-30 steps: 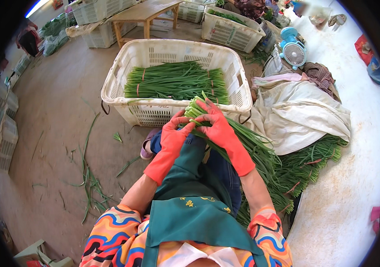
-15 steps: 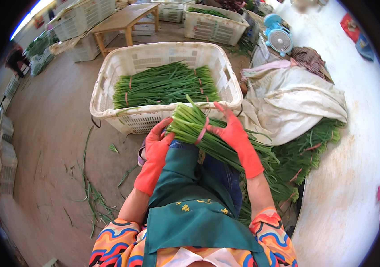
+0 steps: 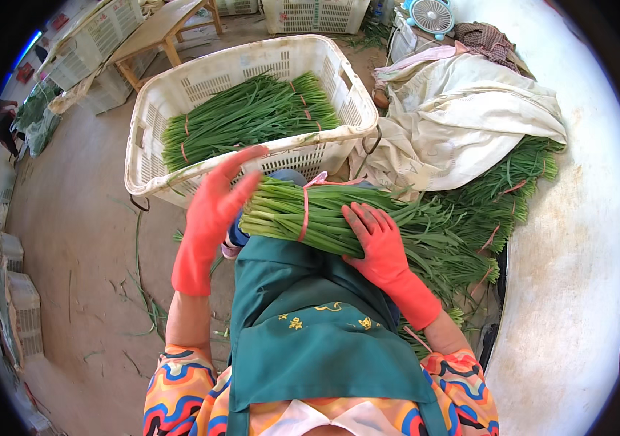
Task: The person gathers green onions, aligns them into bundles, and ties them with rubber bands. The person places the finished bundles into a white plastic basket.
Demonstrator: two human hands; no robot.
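A bundle of garlic chives [image 3: 328, 218] lies across my lap, tied with a pink band [image 3: 306, 213] near its pale cut ends. My right hand [image 3: 379, 243], in an orange-red rubber glove, grips it from above, thumb low and fingers over the leaves. At the cut ends my left hand [image 3: 223, 192], gloved the same way, is raised with its fingers apart and holds nothing. Its fingertips are slightly blurred. Just beyond stands a white plastic crate [image 3: 146, 109] holding banded chive bundles [image 3: 241, 116].
More banded chives [image 3: 510, 192] lie at my right, partly under a pale cloth [image 3: 463, 131]. A blue fan [image 3: 430, 16] stands at the back right, and a wooden bench [image 3: 157, 33] at the back left. Loose leaves [image 3: 143, 291] litter the floor.
The bundle has turned more level and come lower onto my lap. My left hand has left its cut ends and lifted; my right hand has moved down along it. The view has shifted.
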